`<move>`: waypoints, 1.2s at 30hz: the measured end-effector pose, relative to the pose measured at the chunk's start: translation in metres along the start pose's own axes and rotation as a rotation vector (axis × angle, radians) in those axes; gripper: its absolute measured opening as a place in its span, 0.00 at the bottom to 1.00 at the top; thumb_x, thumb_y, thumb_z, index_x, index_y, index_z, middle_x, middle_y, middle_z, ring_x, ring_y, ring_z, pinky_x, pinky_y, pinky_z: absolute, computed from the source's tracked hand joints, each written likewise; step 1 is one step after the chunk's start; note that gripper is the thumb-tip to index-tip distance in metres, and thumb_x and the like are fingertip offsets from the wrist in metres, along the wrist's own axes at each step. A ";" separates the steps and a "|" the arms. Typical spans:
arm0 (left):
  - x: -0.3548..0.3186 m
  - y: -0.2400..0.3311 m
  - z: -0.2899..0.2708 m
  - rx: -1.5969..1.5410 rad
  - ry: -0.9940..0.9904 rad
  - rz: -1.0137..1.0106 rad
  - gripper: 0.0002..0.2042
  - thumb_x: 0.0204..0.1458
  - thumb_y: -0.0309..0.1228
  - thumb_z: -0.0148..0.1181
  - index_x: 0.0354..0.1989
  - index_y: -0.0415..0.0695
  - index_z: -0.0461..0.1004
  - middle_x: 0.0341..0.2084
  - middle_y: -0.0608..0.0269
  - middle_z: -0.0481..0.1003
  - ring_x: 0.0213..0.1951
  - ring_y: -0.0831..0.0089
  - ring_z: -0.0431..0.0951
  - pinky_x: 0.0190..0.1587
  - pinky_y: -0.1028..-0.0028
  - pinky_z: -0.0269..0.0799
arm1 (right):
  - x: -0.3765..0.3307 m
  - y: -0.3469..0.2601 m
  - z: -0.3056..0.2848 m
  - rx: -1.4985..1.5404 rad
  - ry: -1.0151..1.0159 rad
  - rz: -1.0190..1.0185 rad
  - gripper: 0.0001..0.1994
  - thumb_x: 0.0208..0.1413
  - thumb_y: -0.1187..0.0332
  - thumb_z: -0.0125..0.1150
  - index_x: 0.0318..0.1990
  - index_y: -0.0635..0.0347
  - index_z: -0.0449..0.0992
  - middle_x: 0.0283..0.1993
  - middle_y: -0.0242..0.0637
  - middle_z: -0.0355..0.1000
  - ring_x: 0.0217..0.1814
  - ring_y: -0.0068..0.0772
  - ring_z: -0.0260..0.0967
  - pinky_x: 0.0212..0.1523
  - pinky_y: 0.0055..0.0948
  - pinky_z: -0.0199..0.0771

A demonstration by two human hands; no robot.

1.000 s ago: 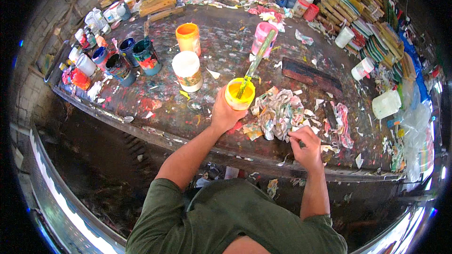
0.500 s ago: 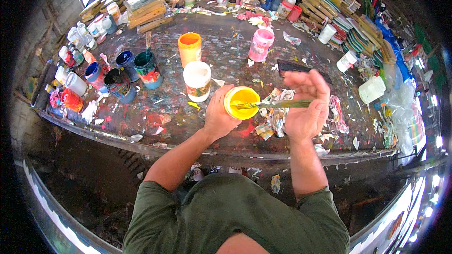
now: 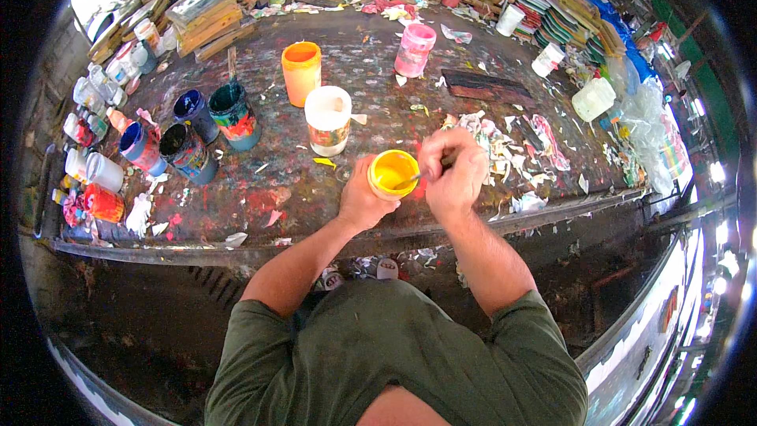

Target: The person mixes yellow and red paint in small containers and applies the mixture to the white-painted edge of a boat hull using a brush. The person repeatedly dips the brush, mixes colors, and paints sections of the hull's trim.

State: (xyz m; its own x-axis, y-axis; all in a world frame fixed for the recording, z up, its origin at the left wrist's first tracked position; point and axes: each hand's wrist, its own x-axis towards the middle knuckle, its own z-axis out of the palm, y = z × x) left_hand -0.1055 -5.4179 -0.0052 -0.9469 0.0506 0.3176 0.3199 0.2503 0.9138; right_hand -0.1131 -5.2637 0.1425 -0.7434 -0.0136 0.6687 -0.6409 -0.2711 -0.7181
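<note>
The left hand (image 3: 359,203) clamped its grip round a cup of yellow paint (image 3: 393,173) over the bench (image 3: 331,189) edge; the right hand (image 3: 455,176) closed on a stick (image 3: 410,179) dipped inside (paint pots stood beyond, splatter everywhere)

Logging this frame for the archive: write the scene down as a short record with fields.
Setting: paint-spattered workbench
Left hand: wrapped round a small yellow paint cup
Right hand: closed on a thin stick whose tip dips into the cup
Just behind the cup: white tub, orange tub
Farther back: pink tub
Left side: dark paint pots
Right of hands: torn paper scraps
</note>
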 end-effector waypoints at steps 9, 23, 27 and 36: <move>-0.005 -0.002 0.007 -0.027 0.028 0.043 0.41 0.38 0.27 0.87 0.66 0.45 0.73 0.59 0.52 0.76 0.62 0.49 0.79 0.67 0.57 0.76 | 0.028 -0.003 -0.006 0.162 -0.062 0.223 0.29 0.85 0.41 0.41 0.39 0.58 0.71 0.25 0.31 0.61 0.25 0.25 0.58 0.26 0.29 0.61; 0.000 0.007 0.010 -0.084 0.003 -0.033 0.42 0.39 0.26 0.88 0.67 0.43 0.73 0.59 0.54 0.78 0.63 0.54 0.80 0.69 0.60 0.75 | 0.042 0.012 0.017 0.320 0.008 0.108 0.34 0.84 0.37 0.40 0.35 0.58 0.72 0.20 0.27 0.58 0.20 0.23 0.54 0.23 0.28 0.56; 0.000 0.002 0.006 0.015 -0.017 -0.001 0.42 0.41 0.29 0.87 0.68 0.44 0.73 0.60 0.53 0.78 0.65 0.54 0.80 0.69 0.60 0.75 | 0.058 -0.004 -0.001 0.046 -0.249 0.308 0.34 0.83 0.36 0.41 0.37 0.59 0.72 0.22 0.29 0.59 0.22 0.25 0.57 0.23 0.28 0.58; -0.003 -0.002 0.007 0.030 -0.001 -0.007 0.43 0.42 0.30 0.88 0.70 0.44 0.71 0.60 0.52 0.77 0.63 0.50 0.81 0.67 0.58 0.77 | 0.049 0.003 0.000 0.087 -0.270 0.160 0.33 0.84 0.38 0.40 0.39 0.60 0.72 0.23 0.29 0.60 0.23 0.25 0.57 0.24 0.27 0.57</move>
State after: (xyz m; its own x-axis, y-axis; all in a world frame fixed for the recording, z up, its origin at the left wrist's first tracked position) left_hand -0.1031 -5.4121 -0.0095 -0.9491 0.0496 0.3110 0.3121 0.2794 0.9080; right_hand -0.1509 -5.2652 0.1731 -0.7484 -0.3141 0.5841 -0.4927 -0.3263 -0.8067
